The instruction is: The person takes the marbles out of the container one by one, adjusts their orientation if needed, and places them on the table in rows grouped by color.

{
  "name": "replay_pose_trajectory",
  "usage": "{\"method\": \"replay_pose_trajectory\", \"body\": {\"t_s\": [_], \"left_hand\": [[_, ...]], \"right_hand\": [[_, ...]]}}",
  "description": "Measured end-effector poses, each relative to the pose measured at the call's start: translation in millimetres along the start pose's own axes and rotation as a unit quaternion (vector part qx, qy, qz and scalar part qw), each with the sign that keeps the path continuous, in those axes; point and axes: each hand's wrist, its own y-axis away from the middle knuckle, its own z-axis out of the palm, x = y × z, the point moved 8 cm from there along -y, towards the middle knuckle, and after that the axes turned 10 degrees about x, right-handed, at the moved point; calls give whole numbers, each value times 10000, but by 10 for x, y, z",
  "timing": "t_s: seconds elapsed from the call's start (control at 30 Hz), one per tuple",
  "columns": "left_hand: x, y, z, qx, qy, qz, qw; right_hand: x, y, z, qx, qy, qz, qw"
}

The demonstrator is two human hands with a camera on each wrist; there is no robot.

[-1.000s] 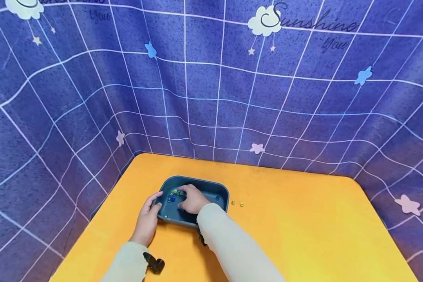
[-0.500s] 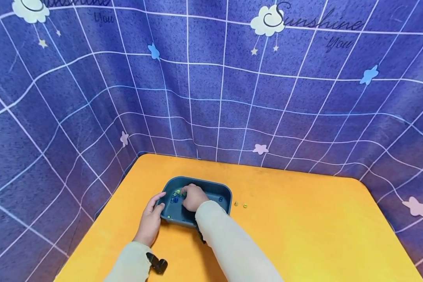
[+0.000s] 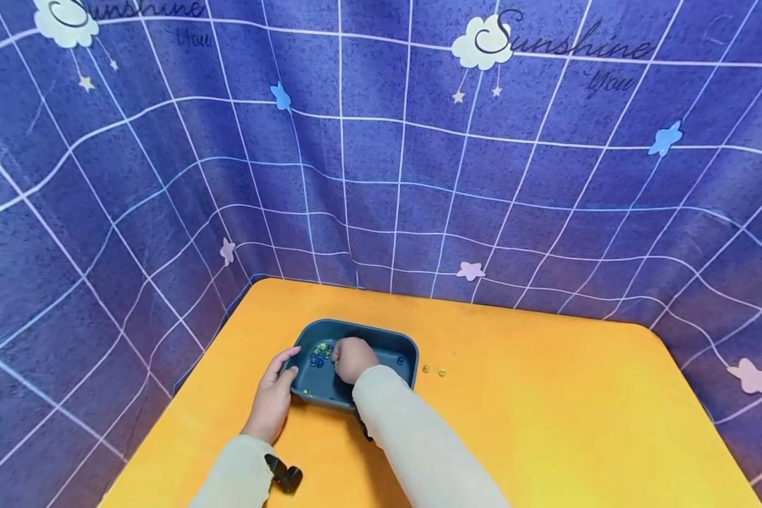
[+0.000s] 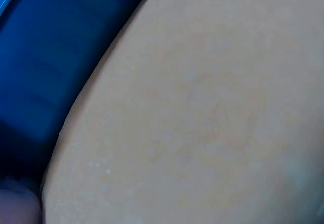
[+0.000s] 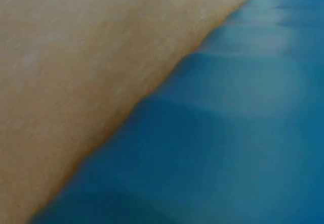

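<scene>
A dark blue-green rectangular tray (image 3: 381,331) rests on the yellow table in the head view. My left hand (image 3: 271,398) grips its left wall, thumb at the near side and fingers along the rim. Inside the tray, at its left, lies a cluster of small glassy beads (image 3: 320,355), some blue, some yellow-green. My right hand (image 3: 354,360) is low in the tray, just right of this cluster, with fingers curled. Its fingertips are hidden, so whether a bead is between them is unclear. Both wrist views show mostly skin and blurred blue tray surface.
One blue bead (image 3: 400,360) lies at the tray's right end, and a yellow-green bead (image 3: 306,391) near its front left corner. Two yellowish beads (image 3: 434,370) lie on the table (image 3: 546,409) right of the tray. A purple-blue gridded curtain (image 3: 381,176) hangs behind.
My right hand's thumb and fingers have drawn together beside the cluster, and the hand has shifted slightly right. Some beads there have moved a little. My left hand stays on the tray.
</scene>
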Motion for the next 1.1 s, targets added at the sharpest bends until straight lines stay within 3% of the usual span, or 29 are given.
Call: {"method": "replay_pose_trajectory", "body": {"t_s": [0.5,0.87,1.1], "left_hand": [[-22,-33,-21,-10,-40,6,10000],[21,-37,42,-74,-210,60,9997],[-1,-31,14,-78,-346,93,9993]], "right_hand": [[-205,241,-428,-190,-663,-82,9976],[-14,524,-716,-28,-1383,-115,9903],[153,703,-764,210,-1537,-308,9874]]}}
